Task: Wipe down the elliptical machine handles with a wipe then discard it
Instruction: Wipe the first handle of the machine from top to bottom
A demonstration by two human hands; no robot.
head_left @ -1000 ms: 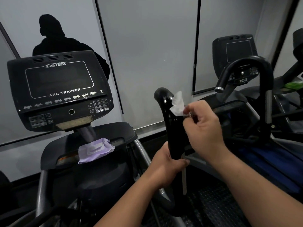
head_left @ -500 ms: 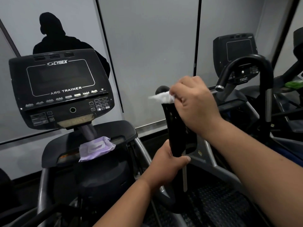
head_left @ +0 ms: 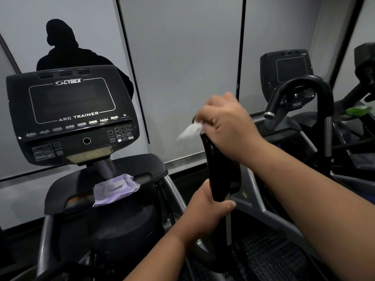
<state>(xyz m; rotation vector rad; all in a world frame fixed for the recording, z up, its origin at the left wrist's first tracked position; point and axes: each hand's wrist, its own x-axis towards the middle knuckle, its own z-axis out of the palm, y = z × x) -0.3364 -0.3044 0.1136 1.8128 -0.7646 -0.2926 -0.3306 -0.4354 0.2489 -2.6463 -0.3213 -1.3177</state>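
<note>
Hands are both working on the black handle of the nearer machine, right of centre. Right hand is sitting at the handle's top, fingers curled and pinching a white wipe against it; the wipe's loose end is sticking out to the left, blurred. Left hand is gripping the handle lower down, fingers wrapped round it, thumb lying across the near side beside a thin grey bar running down from the grip. Console is standing to the left, dark screen, lettered CYBEX and ARC TRAINER, keypad at its lower right. Under it, on the black shelf of the machine, a lilac wipe pack is lying flat, flap side up. Behind the console a dark silhouette of a person is showing on the grey wall panel. Second machine is standing at the right, with its own console marked 750AT and a curved black handle arching over. Something green is resting further right; too small to identify. Dotted rubber flooring is showing below the right forearm.
</note>
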